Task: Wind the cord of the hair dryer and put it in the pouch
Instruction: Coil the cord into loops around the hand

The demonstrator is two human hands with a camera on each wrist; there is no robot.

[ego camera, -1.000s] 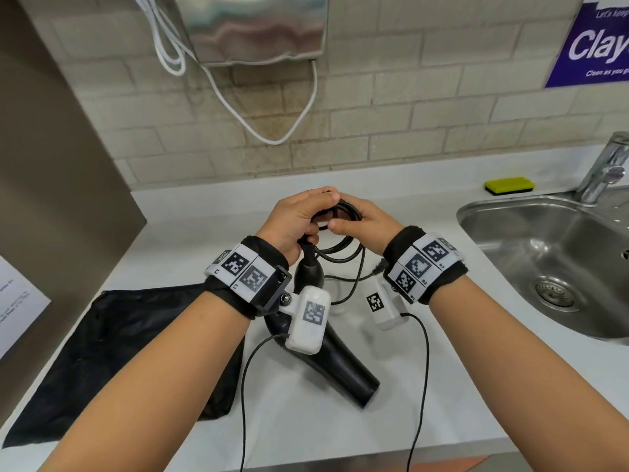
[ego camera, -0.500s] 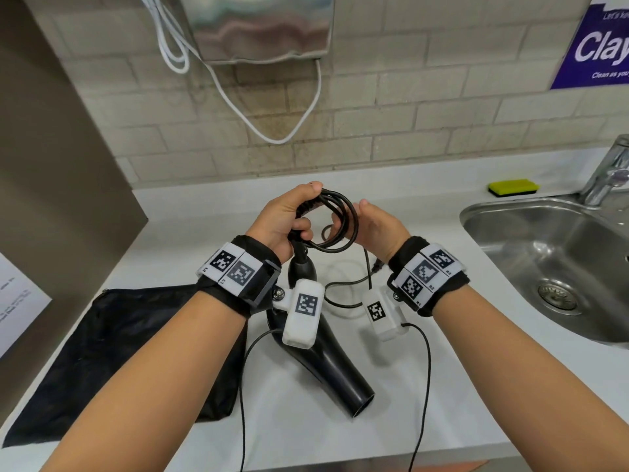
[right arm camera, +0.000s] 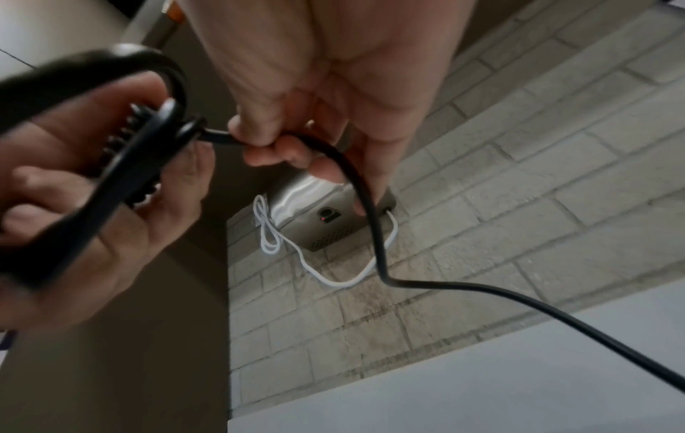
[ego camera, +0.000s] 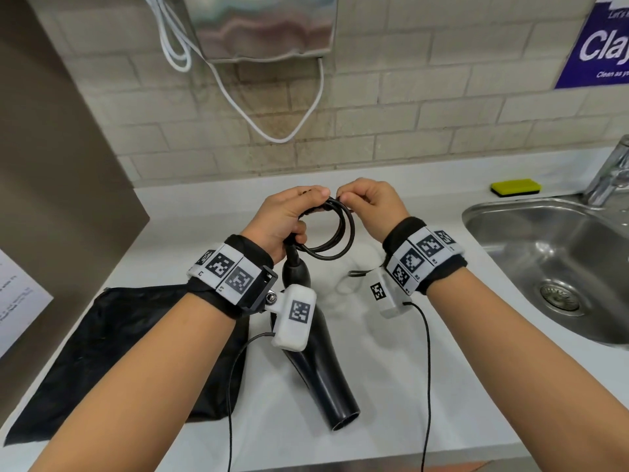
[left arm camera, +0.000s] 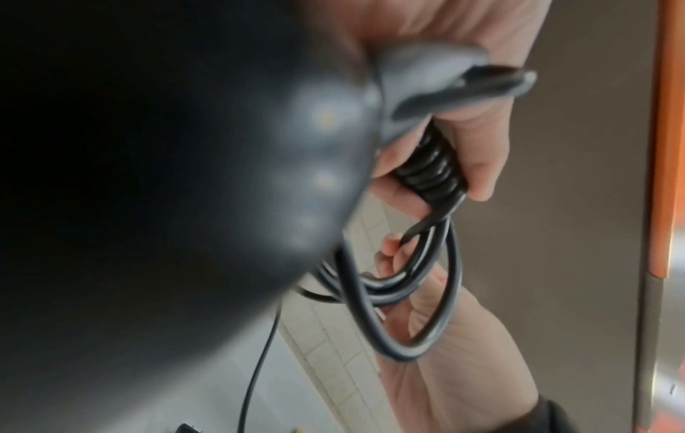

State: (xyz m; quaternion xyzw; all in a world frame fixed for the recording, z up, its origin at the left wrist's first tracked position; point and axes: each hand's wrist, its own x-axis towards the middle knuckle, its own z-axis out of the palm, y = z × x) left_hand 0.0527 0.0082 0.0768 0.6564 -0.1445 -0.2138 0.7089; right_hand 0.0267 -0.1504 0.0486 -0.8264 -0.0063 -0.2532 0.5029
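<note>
A black hair dryer point(ego camera: 321, 369) hangs above the white counter point(ego camera: 391, 386), nozzle toward me. My left hand point(ego camera: 289, 219) grips the end of its handle together with several coils of black cord point(ego camera: 335, 233); the ribbed cord collar point(left arm camera: 430, 172) lies in its fingers. My right hand point(ego camera: 371, 202) pinches the cord point(right arm camera: 230, 137) just right of the coils, and the loose tail point(right arm camera: 482, 290) runs down toward the counter. The black pouch point(ego camera: 112, 352) lies flat on the counter at the left, partly under my left forearm.
A steel sink point(ego camera: 558, 267) with a tap point(ego camera: 609, 175) is set into the counter at the right. A yellow-green sponge point(ego camera: 515, 187) sits by the back wall. A metal wall unit point(ego camera: 265, 25) with a white cable point(ego camera: 272, 131) hangs above. A brown panel point(ego camera: 51, 199) stands at the left.
Both hands have risen, lifting the dryer. The right hand has brought another turn of cord up to the left hand, so the coil is larger and less cord lies on the counter.
</note>
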